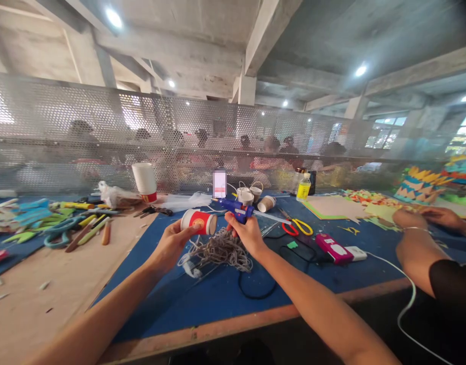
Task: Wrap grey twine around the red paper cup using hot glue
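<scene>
Here at the bench, the left hand has its fingers wrapped around a red-and-white paper cup, held on its side above the blue tabletop, one end facing right. Over to the right hand, and it's closed around the handle of a blue glue gun, nozzle pointing left and showing above the cup's right end, a pale glue stick poking out the back! Below, between the two forearms, sits a loose tangle of grey cord. Just behind the gun, small cups stand close together, with another cup tipped over beside them. Look right: red-and-yellow scissors lie open-handled, and nearer the front edge there's a magenta box with a white adapter at its end. A yellow-labelled bottle stands farther back; away left, a tall stack of white cups leans slightly. And at far right, a co-worker's hands are at coloured paper scraps, exact grip too unclear to call.
</scene>
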`<state>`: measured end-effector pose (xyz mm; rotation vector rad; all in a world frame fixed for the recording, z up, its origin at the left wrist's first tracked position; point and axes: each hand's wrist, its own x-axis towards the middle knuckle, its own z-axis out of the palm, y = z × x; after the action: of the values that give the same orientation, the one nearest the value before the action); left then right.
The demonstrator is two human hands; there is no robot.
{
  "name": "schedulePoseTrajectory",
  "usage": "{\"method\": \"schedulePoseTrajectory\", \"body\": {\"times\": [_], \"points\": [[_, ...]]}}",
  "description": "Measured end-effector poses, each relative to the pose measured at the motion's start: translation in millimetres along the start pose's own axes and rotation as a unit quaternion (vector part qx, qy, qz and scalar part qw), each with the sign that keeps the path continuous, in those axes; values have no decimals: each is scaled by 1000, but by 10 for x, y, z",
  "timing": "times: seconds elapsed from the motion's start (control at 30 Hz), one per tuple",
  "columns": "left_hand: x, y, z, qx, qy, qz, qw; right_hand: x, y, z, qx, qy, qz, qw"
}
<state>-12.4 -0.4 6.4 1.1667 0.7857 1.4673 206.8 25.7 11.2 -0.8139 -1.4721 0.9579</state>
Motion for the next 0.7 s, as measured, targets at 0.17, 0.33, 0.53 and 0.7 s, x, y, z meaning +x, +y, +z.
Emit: {"method": "schedulePoseTrajectory", "body": {"times": [0.17, 0.33, 0.53, 0.7], "points": [[14, -12, -9, -25, 5, -12, 1000, 23, 57, -15, -6, 20, 8, 1000], [-2, 42, 3, -15, -5, -15, 1000, 17, 66, -21, -21, 23, -19, 999], [-31, 87, 1, 15, -56, -19, 998, 37, 42, 10, 62, 20, 23, 998], [-25, 99, 14, 20, -52, -3, 998, 25, 41, 35, 106, -9, 67, 992]]}}
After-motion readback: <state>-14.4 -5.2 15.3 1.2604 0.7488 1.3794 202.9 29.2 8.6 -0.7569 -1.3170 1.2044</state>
